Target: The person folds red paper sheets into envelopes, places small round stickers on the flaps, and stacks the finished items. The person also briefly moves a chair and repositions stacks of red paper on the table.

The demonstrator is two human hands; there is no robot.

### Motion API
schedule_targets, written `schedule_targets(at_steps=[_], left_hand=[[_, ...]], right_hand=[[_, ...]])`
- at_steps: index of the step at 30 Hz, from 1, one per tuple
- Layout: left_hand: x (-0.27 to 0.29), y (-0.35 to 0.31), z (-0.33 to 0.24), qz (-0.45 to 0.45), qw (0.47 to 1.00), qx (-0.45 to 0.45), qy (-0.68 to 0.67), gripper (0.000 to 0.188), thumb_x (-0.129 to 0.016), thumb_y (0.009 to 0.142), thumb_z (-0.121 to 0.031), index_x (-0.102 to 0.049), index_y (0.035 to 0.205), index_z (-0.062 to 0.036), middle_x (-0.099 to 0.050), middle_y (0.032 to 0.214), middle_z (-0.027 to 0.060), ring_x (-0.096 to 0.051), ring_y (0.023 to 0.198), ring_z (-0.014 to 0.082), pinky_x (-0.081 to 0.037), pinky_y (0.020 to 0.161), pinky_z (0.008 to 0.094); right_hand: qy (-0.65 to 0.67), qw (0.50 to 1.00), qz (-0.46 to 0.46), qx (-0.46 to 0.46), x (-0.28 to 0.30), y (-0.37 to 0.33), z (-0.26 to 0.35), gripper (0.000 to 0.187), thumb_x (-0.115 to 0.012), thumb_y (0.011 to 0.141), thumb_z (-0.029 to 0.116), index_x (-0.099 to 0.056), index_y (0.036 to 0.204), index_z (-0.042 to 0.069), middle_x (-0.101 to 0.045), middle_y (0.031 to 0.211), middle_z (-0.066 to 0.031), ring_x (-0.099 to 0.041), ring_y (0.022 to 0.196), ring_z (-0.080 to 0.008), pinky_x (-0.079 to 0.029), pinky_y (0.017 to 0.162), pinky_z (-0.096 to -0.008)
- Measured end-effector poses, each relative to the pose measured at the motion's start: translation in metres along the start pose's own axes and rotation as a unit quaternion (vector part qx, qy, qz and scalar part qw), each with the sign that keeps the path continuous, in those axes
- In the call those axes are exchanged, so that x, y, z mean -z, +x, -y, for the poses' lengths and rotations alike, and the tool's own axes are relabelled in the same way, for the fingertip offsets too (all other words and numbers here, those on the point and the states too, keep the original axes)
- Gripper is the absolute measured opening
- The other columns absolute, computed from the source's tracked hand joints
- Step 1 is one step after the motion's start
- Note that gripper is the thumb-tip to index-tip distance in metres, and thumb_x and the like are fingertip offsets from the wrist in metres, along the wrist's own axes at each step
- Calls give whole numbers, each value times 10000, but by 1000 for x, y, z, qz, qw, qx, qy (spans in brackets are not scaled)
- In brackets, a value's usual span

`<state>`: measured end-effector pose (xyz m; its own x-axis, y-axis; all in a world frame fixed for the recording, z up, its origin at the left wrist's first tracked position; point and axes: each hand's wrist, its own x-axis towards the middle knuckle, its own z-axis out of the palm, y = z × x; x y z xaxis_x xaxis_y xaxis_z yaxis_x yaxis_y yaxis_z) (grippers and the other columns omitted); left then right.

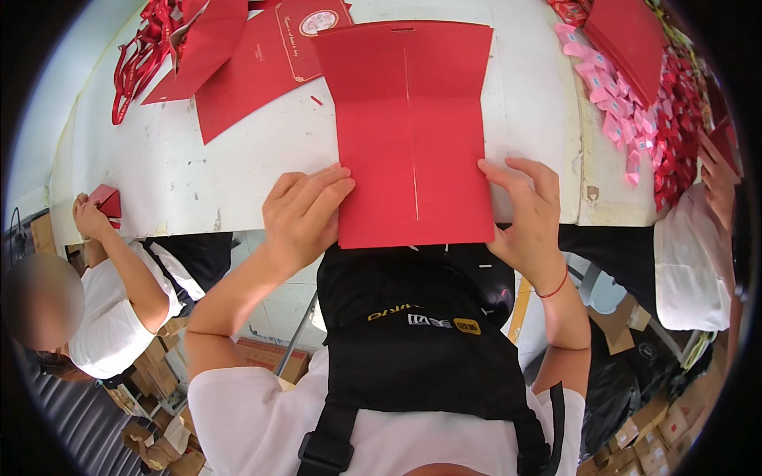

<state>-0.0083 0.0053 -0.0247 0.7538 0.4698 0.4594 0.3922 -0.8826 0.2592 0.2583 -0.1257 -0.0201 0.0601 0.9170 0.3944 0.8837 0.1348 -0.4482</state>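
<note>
Ribbons point(155, 36) at the top left run out of view. The left hand point(305, 208) and right hand point(528, 213), both partly open with bent fingers, touch opposite side edges of a red folded card point(381, 166) at the white table point(246, 182)'s near edge; whether they pinch it cannot be told. Yellow-and-white lettering point(418, 320) marks the black apron point(429, 373).

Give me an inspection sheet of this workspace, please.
Surface: white table, scuffed and marked.
Job's things: red folded paper piece, pale line down its middle.
Clutter: red sheets and red ribbons upper left; pink packets upper right.
Grips: left grip at the piece's left edge, right grip at its right; whether either pinches is unclear.
Cables: thin dark strand far left, possibly one.
Surroundings: person at left, another person at right; cardboard boxes lower right.
</note>
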Motion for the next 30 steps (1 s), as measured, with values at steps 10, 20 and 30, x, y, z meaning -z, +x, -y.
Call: schedule_targets(at_steps=[10,20,30], left_hand=[[5,16,15,67,986,97,-122,238,-776,695,-58,-608,864,-66,-710,900,21,-563,653,173,-406,635,286],[4,64,22,172,899,353,-195,496,-800,800,-262,-516,1136,-34,-696,755,104,-657,663,227,-472,622,299],[-89,134,-32,17,993,-92,-75,446,-675,729,3,-580,1153,-98,-614,1045,81,-576,987,269,-432,874,386]], right_hand=[[26,998,38,34,6,20,-15,280,-722,693,-7,-604,938,63,-635,788,-28,-571,820,-235,-411,803,-360],[170,973,84,-128,-11,60,-34,293,-754,835,200,-557,686,43,-585,508,-62,-539,421,-176,-419,557,-271],[66,978,177,-87,-9,77,-44,235,-693,816,275,-665,736,55,-660,637,-97,-628,605,-297,-442,721,-419]])
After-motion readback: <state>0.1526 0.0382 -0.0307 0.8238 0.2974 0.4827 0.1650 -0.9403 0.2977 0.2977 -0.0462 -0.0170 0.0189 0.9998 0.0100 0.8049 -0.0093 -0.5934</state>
